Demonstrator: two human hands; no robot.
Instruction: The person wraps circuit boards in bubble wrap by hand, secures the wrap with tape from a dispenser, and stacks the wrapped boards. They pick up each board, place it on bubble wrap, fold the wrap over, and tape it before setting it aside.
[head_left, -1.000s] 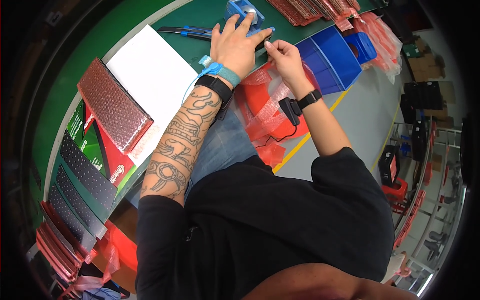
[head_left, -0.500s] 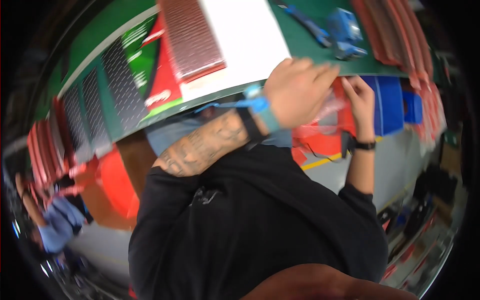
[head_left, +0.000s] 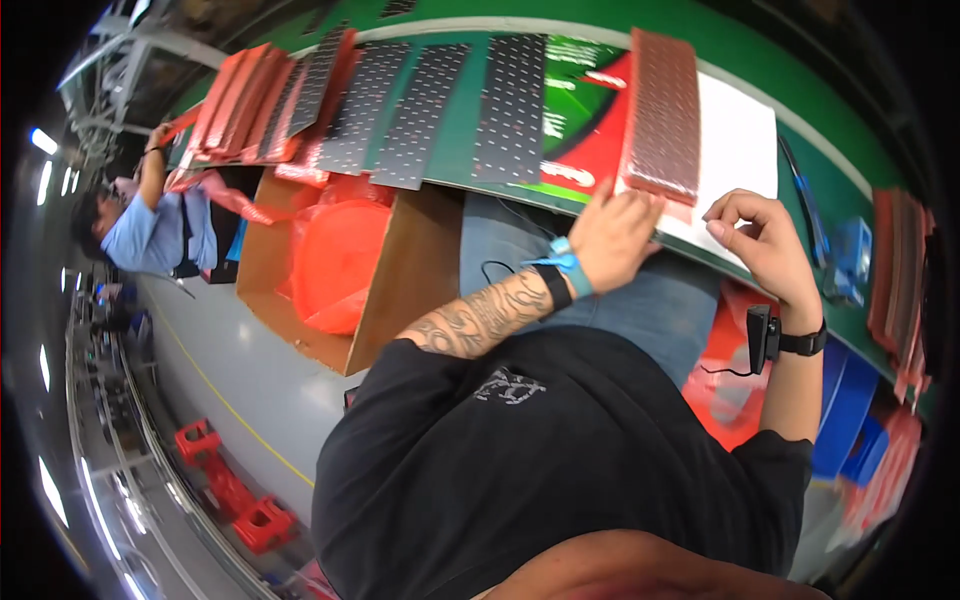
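My left hand [head_left: 618, 238] rests at the near end of a pack in pink bubble wrap [head_left: 664, 115], its fingers stretched toward the pack's near edge and touching it. The pack lies lengthwise across the bench, partly over a red and green printed sheet [head_left: 590, 140] and beside a white sheet [head_left: 740, 135]. Over the near right part of that white sheet hovers my right hand [head_left: 765, 245]. Its fingers are curled, with thumb and forefinger close together; whatever may be between them cannot be made out.
Dark perforated panels [head_left: 512, 110] lie leftward along the green bench, before stacked pink-wrapped packs [head_left: 235, 105]. A blue-handled tool [head_left: 812, 215] and a blue tape dispenser [head_left: 850, 255] lie right. Below stand a cardboard box [head_left: 385, 270] and a blue bin [head_left: 845, 390]. Another person [head_left: 150, 225] works far left.
The view has swung rightward. My left hand has moved from above the red bags to the wrapped pack's near end. My right hand has risen from the bags to above the white sheet.
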